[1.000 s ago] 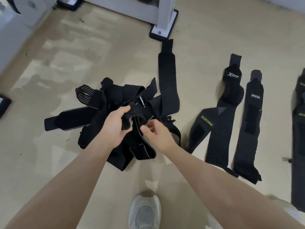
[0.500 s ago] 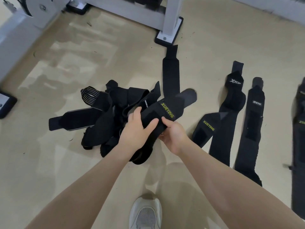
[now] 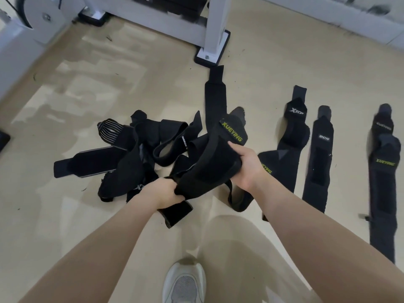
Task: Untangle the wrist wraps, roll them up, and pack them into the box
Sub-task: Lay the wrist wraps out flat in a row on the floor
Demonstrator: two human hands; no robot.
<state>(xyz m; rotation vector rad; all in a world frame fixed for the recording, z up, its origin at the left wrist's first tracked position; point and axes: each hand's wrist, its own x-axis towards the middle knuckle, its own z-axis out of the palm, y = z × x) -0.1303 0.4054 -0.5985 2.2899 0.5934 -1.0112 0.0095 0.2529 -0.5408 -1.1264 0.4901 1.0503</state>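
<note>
A tangled pile of black wrist wraps lies on the beige floor at centre left. Both hands hold one black wrap with yellow "XUEYING" lettering lifted above the pile. My left hand grips its near end and my right hand grips its right edge. A loose tail of the wrap hangs down below my left hand. Three separated wraps lie flat to the right: one marked "XTEP", a narrow one and another "XUEYING" one. One long wrap stretches away from the pile. No box is in view.
A white machine frame with a black-edged foot stands just beyond the long wrap. More white equipment fills the top left corner. A dark object sits at the left edge. My grey shoe is at the bottom centre.
Both hands have pulled the "XUEYING" wrap up out of the pile and drawn it toward the right, spreading apart along it. The camera view has tilted slightly upward.
</note>
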